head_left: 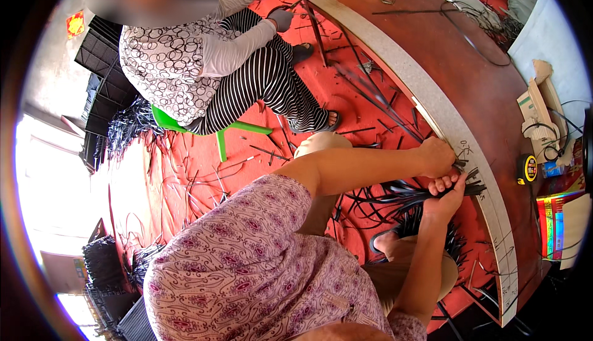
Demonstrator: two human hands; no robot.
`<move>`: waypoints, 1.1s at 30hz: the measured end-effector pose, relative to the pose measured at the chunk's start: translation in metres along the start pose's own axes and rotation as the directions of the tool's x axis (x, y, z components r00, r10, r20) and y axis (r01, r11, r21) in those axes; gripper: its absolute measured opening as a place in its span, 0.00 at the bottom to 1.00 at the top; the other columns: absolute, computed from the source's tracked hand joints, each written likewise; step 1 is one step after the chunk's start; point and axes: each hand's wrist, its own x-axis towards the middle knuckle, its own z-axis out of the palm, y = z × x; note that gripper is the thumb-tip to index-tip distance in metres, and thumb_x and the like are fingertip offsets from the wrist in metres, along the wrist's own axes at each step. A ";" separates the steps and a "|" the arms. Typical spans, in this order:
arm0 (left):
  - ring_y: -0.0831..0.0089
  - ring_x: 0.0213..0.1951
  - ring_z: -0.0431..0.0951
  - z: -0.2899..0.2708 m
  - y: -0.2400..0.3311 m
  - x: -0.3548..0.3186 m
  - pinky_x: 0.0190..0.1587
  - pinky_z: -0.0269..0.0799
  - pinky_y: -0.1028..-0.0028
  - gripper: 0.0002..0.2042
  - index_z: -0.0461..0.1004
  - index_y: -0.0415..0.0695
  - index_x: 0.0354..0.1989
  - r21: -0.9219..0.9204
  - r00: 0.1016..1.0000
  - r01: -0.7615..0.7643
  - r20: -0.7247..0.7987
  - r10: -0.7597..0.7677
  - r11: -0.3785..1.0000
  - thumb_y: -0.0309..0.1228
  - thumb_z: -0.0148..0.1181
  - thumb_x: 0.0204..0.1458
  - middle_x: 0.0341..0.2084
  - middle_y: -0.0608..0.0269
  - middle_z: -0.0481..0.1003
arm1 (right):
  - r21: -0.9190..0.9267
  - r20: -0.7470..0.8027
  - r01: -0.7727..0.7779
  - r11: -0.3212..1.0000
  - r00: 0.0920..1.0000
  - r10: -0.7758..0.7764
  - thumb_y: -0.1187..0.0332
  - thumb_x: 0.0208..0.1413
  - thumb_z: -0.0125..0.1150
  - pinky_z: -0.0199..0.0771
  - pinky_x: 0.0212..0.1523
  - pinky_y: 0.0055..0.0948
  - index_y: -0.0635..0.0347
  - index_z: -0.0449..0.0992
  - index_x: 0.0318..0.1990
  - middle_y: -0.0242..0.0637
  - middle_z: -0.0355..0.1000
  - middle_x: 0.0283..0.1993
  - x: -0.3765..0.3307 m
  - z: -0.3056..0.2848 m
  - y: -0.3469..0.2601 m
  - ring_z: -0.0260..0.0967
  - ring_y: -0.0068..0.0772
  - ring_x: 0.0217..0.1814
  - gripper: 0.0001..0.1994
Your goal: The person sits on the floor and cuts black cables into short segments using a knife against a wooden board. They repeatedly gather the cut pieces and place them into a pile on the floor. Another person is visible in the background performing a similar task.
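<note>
My left hand (437,156) is closed at the edge of the pale strip along the table. Thin black strips (392,109) run from it toward the upper left, partly blurred, and short dark ends poke out beyond the fingers. Just below it, my right hand (446,198) is wrapped round a bundle of black strips (395,198). The bundle's loose tails fan out to the left over my legs, and its cut ends stick out over the marked pale strip (460,116). Both hands are close together, nearly touching.
Beyond the pale strip lies a reddish-brown tabletop (488,88) with a yellow-black tape measure (527,169) and a torn cardboard box (540,112). Another person (179,63) in grey gloves sits on a green stool (223,137). Black scraps litter the red floor (247,174).
</note>
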 end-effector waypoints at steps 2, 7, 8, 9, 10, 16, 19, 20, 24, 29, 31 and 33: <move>0.57 0.30 0.80 -0.002 0.002 0.005 0.32 0.75 0.63 0.17 0.79 0.39 0.23 -0.079 0.999 0.053 -0.008 -0.053 0.996 0.40 0.51 0.51 0.22 0.49 0.77 | -0.042 0.072 0.064 0.997 0.996 -0.061 0.52 0.62 0.49 0.45 0.12 0.18 0.48 0.61 0.24 0.21 0.53 0.18 0.010 -0.001 -0.007 0.47 0.15 0.15 0.17; 0.72 0.23 0.76 -0.022 -0.017 0.002 0.30 0.72 0.70 0.30 0.78 0.36 0.32 -0.847 0.969 0.167 0.047 -0.241 0.506 0.53 0.41 0.60 0.16 0.56 0.75 | -0.336 0.076 0.134 0.932 0.990 -0.115 0.61 0.57 0.59 0.41 0.12 0.14 0.52 0.66 0.29 0.20 0.57 0.21 0.014 0.027 -0.019 0.47 0.10 0.15 0.10; 0.66 0.23 0.77 -0.032 -0.011 0.003 0.30 0.73 0.67 0.27 0.77 0.36 0.29 -0.856 0.926 0.281 0.122 -0.357 0.434 0.49 0.40 0.60 0.19 0.53 0.76 | -0.373 0.126 0.198 0.906 0.979 -0.162 0.66 0.54 0.62 0.41 0.12 0.13 0.53 0.69 0.32 0.20 0.60 0.23 0.014 0.026 -0.017 0.48 0.09 0.16 0.07; 0.72 0.27 0.76 -0.027 -0.022 0.005 0.31 0.72 0.71 0.28 0.78 0.35 0.34 -0.913 0.934 0.248 0.136 -0.330 0.325 0.52 0.43 0.60 0.23 0.59 0.77 | -0.400 0.201 0.253 0.881 0.962 -0.185 0.70 0.51 0.65 0.41 0.13 0.12 0.54 0.72 0.35 0.20 0.63 0.24 0.015 0.028 -0.011 0.48 0.08 0.16 0.08; 0.71 0.30 0.76 -0.016 -0.024 0.003 0.33 0.72 0.72 0.27 0.77 0.35 0.34 -0.961 0.955 0.208 0.158 -0.253 0.183 0.50 0.43 0.60 0.26 0.58 0.77 | -0.480 0.240 0.265 0.836 0.957 -0.166 0.73 0.49 0.67 0.40 0.13 0.12 0.55 0.72 0.37 0.20 0.64 0.25 0.014 0.028 -0.010 0.50 0.07 0.16 0.10; 0.68 0.36 0.74 0.000 -0.050 -0.001 0.37 0.71 0.69 0.15 0.74 0.38 0.42 -0.957 0.957 0.257 0.233 -0.172 0.134 0.37 0.47 0.57 0.35 0.56 0.76 | -0.675 0.518 0.468 0.570 0.851 -0.085 0.79 0.38 0.68 0.63 0.57 0.28 0.65 0.64 0.57 0.32 0.69 0.50 0.035 0.031 0.004 0.65 0.26 0.52 0.33; 0.72 0.38 0.72 -0.013 -0.042 -0.013 0.40 0.69 0.68 0.14 0.75 0.40 0.47 -0.943 0.945 0.281 0.239 -0.223 0.180 0.28 0.47 0.55 0.37 0.60 0.75 | -0.661 0.673 0.658 0.360 0.732 -0.102 0.76 0.35 0.71 0.64 0.56 0.28 0.65 0.64 0.57 0.35 0.69 0.49 0.034 0.035 0.009 0.66 0.27 0.52 0.36; 0.73 0.39 0.72 -0.007 -0.050 -0.015 0.40 0.69 0.69 0.15 0.75 0.40 0.48 -0.931 0.980 0.134 0.074 -0.184 0.340 0.25 0.48 0.53 0.38 0.61 0.76 | -0.682 0.666 0.642 0.352 0.743 -0.066 0.74 0.35 0.71 0.65 0.55 0.28 0.65 0.65 0.56 0.36 0.70 0.48 0.036 0.037 0.014 0.67 0.27 0.50 0.35; 0.71 0.43 0.71 -0.011 -0.068 -0.026 0.48 0.66 0.71 0.21 0.74 0.35 0.47 -0.770 0.986 -0.104 -0.164 -0.038 0.630 0.42 0.46 0.60 0.40 0.57 0.75 | -0.724 0.643 0.607 0.328 0.766 0.003 0.75 0.47 0.63 0.66 0.48 0.27 0.69 0.68 0.51 0.36 0.72 0.41 0.003 0.064 0.025 0.67 0.28 0.43 0.21; 0.68 0.45 0.69 -0.106 -0.049 -0.069 0.52 0.64 0.67 0.39 0.73 0.33 0.46 -0.800 0.928 0.361 0.256 -0.271 0.480 0.63 0.33 0.58 0.42 0.51 0.73 | -0.726 0.668 0.678 0.116 0.735 -0.113 0.65 0.58 0.57 0.65 0.39 0.30 0.71 0.72 0.40 0.35 0.72 0.30 -0.004 0.077 0.028 0.64 0.31 0.33 0.14; 0.63 0.53 0.70 -0.119 -0.075 -0.094 0.57 0.64 0.68 0.39 0.70 0.34 0.52 -0.734 0.980 0.086 -0.059 -0.190 0.673 0.64 0.41 0.55 0.47 0.48 0.74 | -0.712 0.587 0.638 0.294 0.770 -0.251 0.59 0.59 0.57 0.63 0.33 0.29 0.67 0.73 0.32 0.32 0.69 0.27 -0.010 0.087 0.037 0.62 0.26 0.28 0.16; 0.61 0.55 0.70 -0.171 -0.071 -0.140 0.56 0.66 0.64 0.31 0.69 0.38 0.53 -0.762 0.938 0.125 -0.119 -0.326 0.635 0.52 0.58 0.52 0.49 0.49 0.72 | -0.755 0.386 0.449 0.477 0.893 -0.229 0.59 0.59 0.56 0.62 0.31 0.28 0.64 0.73 0.29 0.29 0.67 0.25 0.008 0.076 0.031 0.61 0.23 0.27 0.16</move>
